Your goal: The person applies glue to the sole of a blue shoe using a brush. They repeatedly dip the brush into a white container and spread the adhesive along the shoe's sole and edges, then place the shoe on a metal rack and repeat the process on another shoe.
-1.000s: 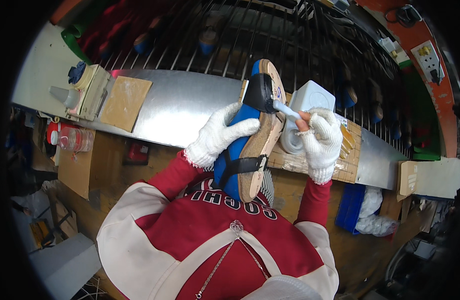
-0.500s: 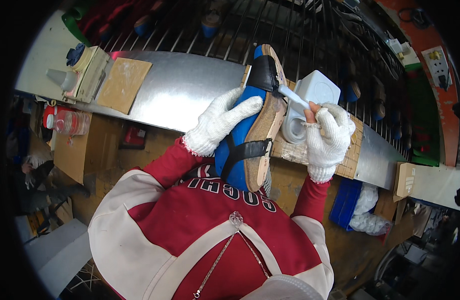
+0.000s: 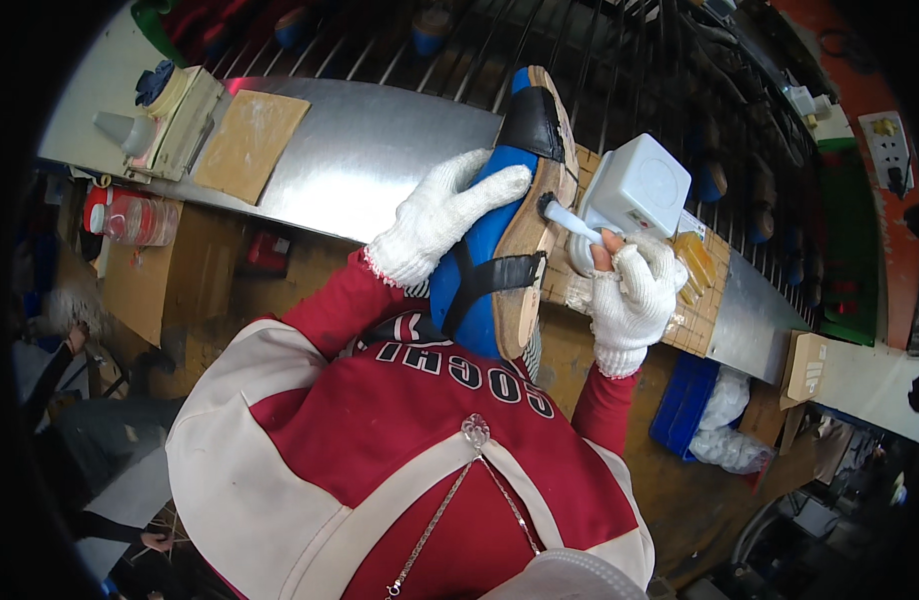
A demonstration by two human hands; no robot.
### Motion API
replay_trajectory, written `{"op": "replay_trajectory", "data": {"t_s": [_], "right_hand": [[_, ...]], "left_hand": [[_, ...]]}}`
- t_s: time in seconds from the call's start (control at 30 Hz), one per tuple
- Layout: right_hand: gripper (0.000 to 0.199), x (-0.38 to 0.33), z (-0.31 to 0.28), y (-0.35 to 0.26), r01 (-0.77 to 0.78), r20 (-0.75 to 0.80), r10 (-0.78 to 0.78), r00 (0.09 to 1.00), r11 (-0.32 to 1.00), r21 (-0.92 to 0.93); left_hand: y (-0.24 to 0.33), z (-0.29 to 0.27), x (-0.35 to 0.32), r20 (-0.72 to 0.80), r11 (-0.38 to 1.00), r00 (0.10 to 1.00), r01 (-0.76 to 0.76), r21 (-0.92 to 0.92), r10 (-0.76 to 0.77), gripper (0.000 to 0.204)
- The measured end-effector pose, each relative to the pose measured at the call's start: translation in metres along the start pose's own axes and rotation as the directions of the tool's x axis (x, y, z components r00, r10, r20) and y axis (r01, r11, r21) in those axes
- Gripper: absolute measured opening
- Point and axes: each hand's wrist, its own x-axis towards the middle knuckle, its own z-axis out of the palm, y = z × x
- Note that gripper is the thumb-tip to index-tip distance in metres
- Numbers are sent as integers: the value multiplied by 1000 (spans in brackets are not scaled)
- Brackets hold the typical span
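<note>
A sandal [image 3: 520, 245] with black straps and a cork-coloured sole is fitted on a blue shoe last [image 3: 485, 225], tilted with its sole edge facing right. My left hand [image 3: 435, 225], in a white knitted glove, grips the last from its left side, thumb lying across the blue top. My right hand [image 3: 635, 295], also gloved but with bare fingertips showing, pinches a pale-handled brush [image 3: 575, 223]. Its dark bristles touch the sole edge between the two straps. Just beyond that hand stands a white plastic container [image 3: 648, 185], partly behind the brush and fingers.
A yellowish translucent block [image 3: 696, 265] lies on the grid-marked board [image 3: 715, 300] at right. Behind the metal bench [image 3: 355, 140] runs a rack of rods [image 3: 470, 60] bearing more lasts. A tan sheet [image 3: 252, 145] lies left. Another person's hand [image 3: 158, 541] shows at lower left.
The brush has moved down along the sole edge, away from the upper strap. My right hand has shifted left and slightly nearer, uncovering the yellowish block. My left hand keeps its grip.
</note>
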Motion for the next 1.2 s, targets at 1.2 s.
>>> {"op": "replay_trajectory", "data": {"t_s": [1.2], "right_hand": [[22,3,-25,-8,217,211,-230,950,973,84]], "left_hand": [[4,-17,13,8,994,1000,-3,113,2,69]]}}
